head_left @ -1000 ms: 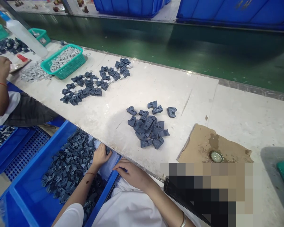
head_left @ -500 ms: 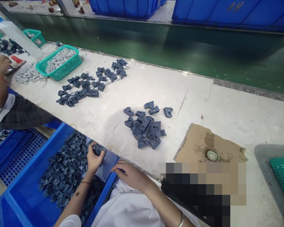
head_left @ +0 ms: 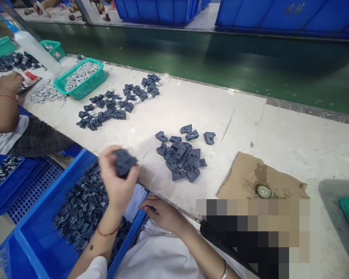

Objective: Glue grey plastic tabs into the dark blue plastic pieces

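Note:
My left hand is raised above the near edge of the white table, its fingers closed on a handful of dark blue plastic parts. Below it a blue bin holds several more of the same parts. My right hand rests on the bin's right rim by the table edge, fingers curled around the rim. A small pile of the dark blue parts lies on the table just beyond my left hand.
A longer row of dark parts stretches toward a teal basket of pale pieces. Another person's arm works at the left. A brown cardboard piece lies at the right, a green conveyor belt behind.
My left hand has lifted out of the blue bin with a handful of dark parts and come up to table height. My right hand has stayed on the bin's rim.

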The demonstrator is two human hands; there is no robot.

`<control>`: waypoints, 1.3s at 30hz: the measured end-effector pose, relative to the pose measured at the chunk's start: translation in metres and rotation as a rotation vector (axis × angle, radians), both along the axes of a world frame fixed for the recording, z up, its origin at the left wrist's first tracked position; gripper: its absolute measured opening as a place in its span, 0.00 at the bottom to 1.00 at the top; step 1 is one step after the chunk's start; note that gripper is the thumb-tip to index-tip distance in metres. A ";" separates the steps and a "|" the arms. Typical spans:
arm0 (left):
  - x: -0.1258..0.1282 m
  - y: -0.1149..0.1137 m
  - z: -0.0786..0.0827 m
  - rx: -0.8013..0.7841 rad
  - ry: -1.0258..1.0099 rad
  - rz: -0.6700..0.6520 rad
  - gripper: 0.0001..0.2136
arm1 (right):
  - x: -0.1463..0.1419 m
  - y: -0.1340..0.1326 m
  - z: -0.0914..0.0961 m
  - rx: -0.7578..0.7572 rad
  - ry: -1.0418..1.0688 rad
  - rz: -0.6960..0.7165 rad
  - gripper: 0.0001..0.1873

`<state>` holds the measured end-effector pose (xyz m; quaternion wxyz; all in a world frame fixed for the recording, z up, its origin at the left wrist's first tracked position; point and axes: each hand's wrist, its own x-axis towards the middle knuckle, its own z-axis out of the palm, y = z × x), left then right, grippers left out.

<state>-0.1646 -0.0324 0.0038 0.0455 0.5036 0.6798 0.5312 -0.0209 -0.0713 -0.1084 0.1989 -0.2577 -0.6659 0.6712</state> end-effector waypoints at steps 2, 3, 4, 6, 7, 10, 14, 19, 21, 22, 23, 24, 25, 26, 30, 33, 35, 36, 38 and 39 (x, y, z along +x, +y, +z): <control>0.021 0.022 -0.001 -0.173 0.017 -0.162 0.22 | 0.000 0.000 0.000 0.009 0.008 -0.005 0.14; 0.029 0.030 -0.004 -0.233 0.025 -0.248 0.22 | 0.000 0.000 0.000 0.010 0.013 -0.003 0.14; 0.035 0.036 -0.007 -0.272 0.031 -0.310 0.22 | 0.000 0.000 0.000 0.009 0.018 0.000 0.15; 0.040 0.041 -0.012 -0.284 0.012 -0.385 0.25 | 0.000 0.000 0.001 0.009 0.025 0.003 0.16; 0.038 0.040 -0.014 -0.266 -0.011 -0.398 0.26 | 0.000 0.000 0.001 0.010 0.025 0.003 0.16; 0.016 0.029 -0.018 -0.147 -0.074 -0.361 0.23 | 0.001 0.000 0.002 0.010 0.009 -0.001 0.15; -0.044 -0.003 -0.036 -0.033 0.177 0.229 0.17 | 0.002 0.002 0.006 -0.016 -0.025 0.009 0.14; -0.110 -0.057 -0.099 -0.333 0.238 0.476 0.24 | 0.002 0.004 0.012 -0.051 -0.039 0.026 0.15; -0.119 -0.075 -0.129 -0.529 0.249 0.476 0.27 | 0.002 0.005 0.013 -0.055 -0.042 0.028 0.15; -0.120 -0.081 -0.143 -0.610 0.259 0.495 0.29 | 0.001 0.005 0.013 -0.056 -0.042 0.029 0.15; -0.120 -0.086 -0.154 -0.682 0.269 0.514 0.32 | 0.001 0.005 0.012 -0.056 -0.044 0.031 0.15; -0.119 -0.088 -0.164 -0.742 0.284 0.530 0.33 | 0.001 0.005 0.012 -0.057 -0.045 0.032 0.14; -0.118 -0.089 -0.172 -0.793 0.301 0.539 0.34 | 0.000 0.005 0.012 -0.058 -0.048 0.033 0.14; -0.118 -0.088 -0.177 -0.836 0.320 0.543 0.35 | 0.000 0.005 0.011 -0.059 -0.050 0.033 0.14; -0.123 -0.075 -0.183 -0.941 0.382 0.546 0.37 | 0.000 0.005 0.011 -0.060 -0.055 0.031 0.14; -0.126 -0.070 -0.182 -0.974 0.417 0.552 0.35 | 0.001 0.006 0.012 -0.059 -0.055 0.031 0.14; -0.125 -0.070 -0.182 -0.987 0.441 0.545 0.33 | 0.001 0.006 0.013 -0.060 -0.053 0.031 0.14; -0.123 -0.071 -0.182 -0.991 0.453 0.536 0.31 | 0.001 0.006 0.013 -0.059 -0.052 0.031 0.14; -0.117 -0.073 -0.183 -0.994 0.478 0.509 0.29 | 0.001 0.006 0.014 -0.056 -0.050 0.029 0.14; -0.113 -0.074 -0.184 -0.994 0.491 0.492 0.28 | 0.001 0.006 0.014 -0.054 -0.049 0.027 0.14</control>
